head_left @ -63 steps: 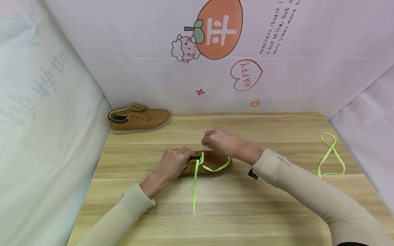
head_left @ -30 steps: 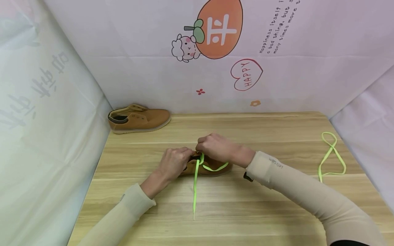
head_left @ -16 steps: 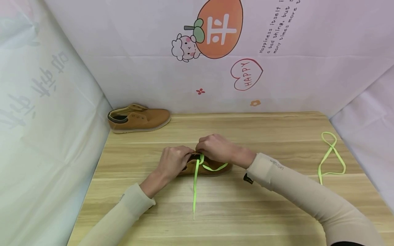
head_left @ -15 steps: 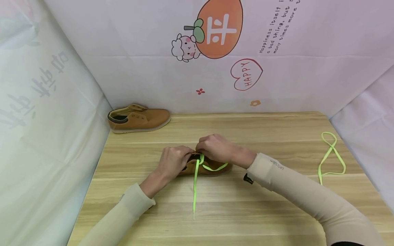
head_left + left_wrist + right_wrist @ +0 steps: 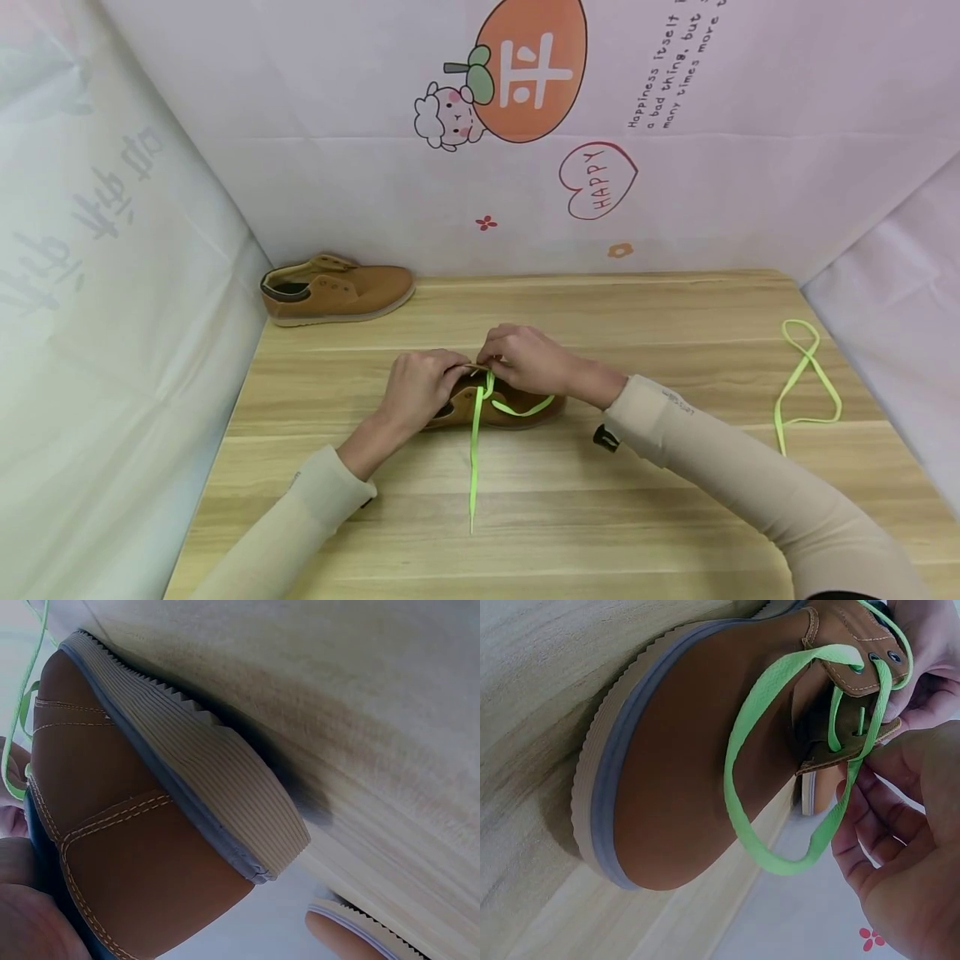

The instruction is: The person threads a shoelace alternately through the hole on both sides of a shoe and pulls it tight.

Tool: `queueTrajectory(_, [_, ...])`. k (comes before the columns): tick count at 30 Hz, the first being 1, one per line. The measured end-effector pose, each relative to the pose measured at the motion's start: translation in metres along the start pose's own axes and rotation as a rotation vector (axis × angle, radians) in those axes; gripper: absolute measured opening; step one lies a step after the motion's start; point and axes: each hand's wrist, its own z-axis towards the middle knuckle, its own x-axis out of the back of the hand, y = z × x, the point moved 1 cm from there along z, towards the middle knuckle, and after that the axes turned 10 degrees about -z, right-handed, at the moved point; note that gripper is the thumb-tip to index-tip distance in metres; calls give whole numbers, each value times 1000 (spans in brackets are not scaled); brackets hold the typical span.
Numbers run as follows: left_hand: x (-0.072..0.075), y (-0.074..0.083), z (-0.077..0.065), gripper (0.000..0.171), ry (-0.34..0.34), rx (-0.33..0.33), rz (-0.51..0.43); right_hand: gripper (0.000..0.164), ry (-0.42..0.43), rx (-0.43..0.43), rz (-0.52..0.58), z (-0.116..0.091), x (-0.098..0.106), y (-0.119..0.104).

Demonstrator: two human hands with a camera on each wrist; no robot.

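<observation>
A brown leather shoe (image 5: 697, 757) sits mid-table, toe to the right in the head view. A neon-green shoelace (image 5: 739, 772) runs through its eyelets, looping over the toe. One lace end hangs down across the table toward the person. My left hand (image 5: 416, 387) pinches the shoe's far eyelet flap (image 5: 829, 757), lifted away from the opening. Against the flap's outer side, my right hand (image 5: 528, 362) pinches the shoelace with thumb and fingertips. A short lace tip sticks out through an eyelet on the flap's inner face. The fingertips of the right hand are partly hidden behind the flap.
A matching unlaced shoe (image 5: 337, 292) stands at the table's back left corner. Another green shoelace (image 5: 808, 375) lies looped on the right of the wooden table (image 5: 637, 517). White printed sheets (image 5: 337, 167) enclose the back and sides.
My right hand has come down and left from above the toe to the far flap. The left hand has raised the flap slightly, and a lace tip now shows at it.
</observation>
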Motion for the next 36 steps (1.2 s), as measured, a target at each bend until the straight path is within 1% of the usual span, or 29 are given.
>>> queueTrajectory(8, [0,-1,1,4,-15,28,-4,17,-5,1,38,0,-2,0])
queueTrajectory(14, [1,-3,5,4,-40,131,-50,18,-3,-17,57,-1,-4,0])
queueTrajectory(20, [3,-4,10,4,-58,232,-132,13,36,-28,57,-2,-4,-1])
queueTrajectory(23, [5,-5,12,4,-74,265,-153,12,55,-20,55,-1,-4,-1])
queueTrajectory(32, [9,-7,19,5,-145,350,-200,15,71,52,32,0,-5,0])
queueTrajectory(36, [10,-9,24,6,-187,419,-234,16,67,52,29,2,-5,-1])
